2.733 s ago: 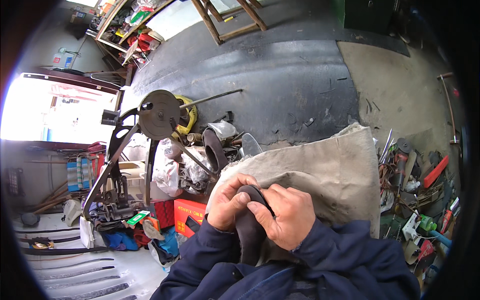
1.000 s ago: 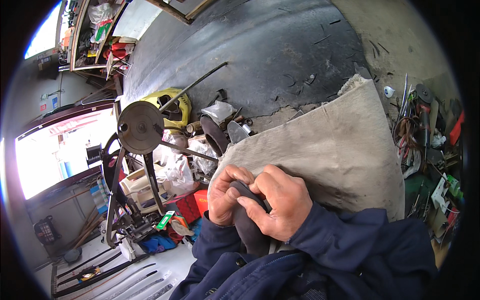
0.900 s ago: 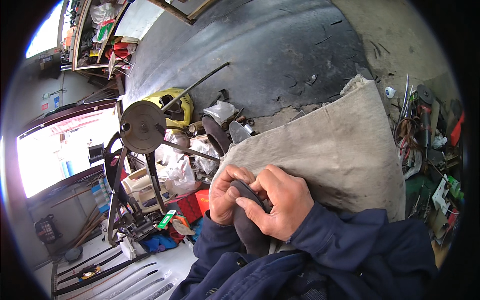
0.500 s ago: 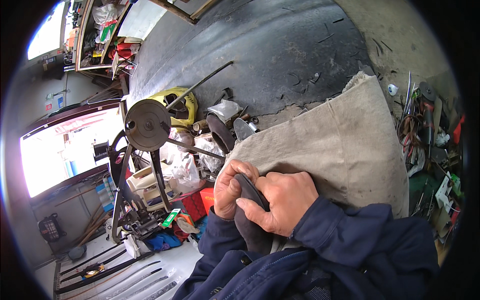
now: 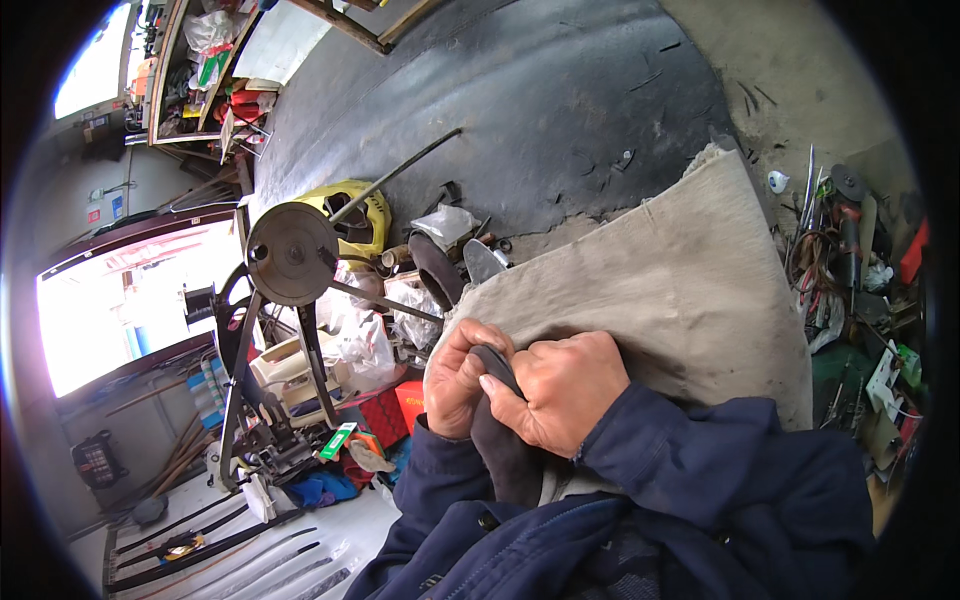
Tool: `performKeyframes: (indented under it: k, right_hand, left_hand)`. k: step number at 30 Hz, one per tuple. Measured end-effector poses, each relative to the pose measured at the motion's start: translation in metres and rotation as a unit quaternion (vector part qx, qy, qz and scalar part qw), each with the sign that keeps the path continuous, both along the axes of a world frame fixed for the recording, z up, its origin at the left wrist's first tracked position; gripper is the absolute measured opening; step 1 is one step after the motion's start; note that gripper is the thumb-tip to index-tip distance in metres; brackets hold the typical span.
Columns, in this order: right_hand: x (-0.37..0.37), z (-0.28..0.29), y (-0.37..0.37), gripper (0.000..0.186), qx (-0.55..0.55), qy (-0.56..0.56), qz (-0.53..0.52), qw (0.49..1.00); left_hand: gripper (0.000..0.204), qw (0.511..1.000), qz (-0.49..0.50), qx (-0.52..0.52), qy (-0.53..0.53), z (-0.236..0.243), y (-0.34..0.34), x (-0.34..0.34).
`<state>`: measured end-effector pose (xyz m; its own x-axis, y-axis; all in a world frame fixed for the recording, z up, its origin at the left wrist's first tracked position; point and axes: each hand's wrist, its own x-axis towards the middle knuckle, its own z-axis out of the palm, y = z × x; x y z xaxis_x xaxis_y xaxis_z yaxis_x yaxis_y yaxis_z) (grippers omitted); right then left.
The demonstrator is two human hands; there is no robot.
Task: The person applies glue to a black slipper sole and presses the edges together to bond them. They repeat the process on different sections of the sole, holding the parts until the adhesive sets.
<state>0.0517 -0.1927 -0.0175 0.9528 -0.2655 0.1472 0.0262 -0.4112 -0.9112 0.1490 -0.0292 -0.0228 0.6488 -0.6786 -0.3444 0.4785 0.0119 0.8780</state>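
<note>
A dark shoe (image 5: 508, 462) with a soft-looking upper lies in my lap, one end pointing up and away from me. My left hand (image 5: 456, 382) is closed around that raised end from the left, with thumb and fingers pinching its black sole edge (image 5: 497, 368). From the right, my right hand (image 5: 568, 392) presses against the same end. Its fingers are curled and the thumb lies along the edge. Whether a small tool is inside the right fist is hidden. Beneath both hands a beige cloth apron (image 5: 640, 290) covers my lap.
A hand-wheel machine (image 5: 292, 253) on a metal stand rises at the left. Behind it sit a yellow helmet (image 5: 362, 215) and plastic bags (image 5: 365, 345). Cables and tools, including an angle grinder (image 5: 850, 235), crowd the right side. Dark strips (image 5: 205, 550) lie at lower left.
Both hands keep their hold on the shoe. The right hand has shifted slightly left and up, covering more of the sole edge. The whole view has moved slightly.
</note>
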Motion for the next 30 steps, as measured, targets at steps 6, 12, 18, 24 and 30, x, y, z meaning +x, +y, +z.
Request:
performKeyframes:
  k: [6,12,18,24,30]
  right_hand:
    - [0.0,0.006,-0.005,0.038,0.029,0.003,-0.015,0.999]
    - [-0.006,0.011,-0.009,0.032,0.173,0.041,0.011,0.984]
    - [-0.011,0.021,-0.009,0.025,0.369,-0.089,0.095,0.92]
    - [-0.02,0.024,-0.011,0.026,0.498,-0.073,0.187,0.844]
    - [-0.027,0.03,-0.016,0.025,0.489,-0.101,0.19,0.845]
  left_hand:
    - [0.033,1.0,0.003,-0.024,0.001,-0.003,0.005,0.001]
    - [0.028,0.999,0.009,-0.038,0.005,0.019,-0.006,-0.009]
    - [0.025,0.939,-0.001,0.226,-0.259,0.114,-0.009,-0.028]
    - [0.027,0.914,0.034,0.273,-0.299,0.15,-0.021,-0.061]
    - [0.027,0.92,0.07,0.261,-0.285,0.152,-0.025,-0.079]
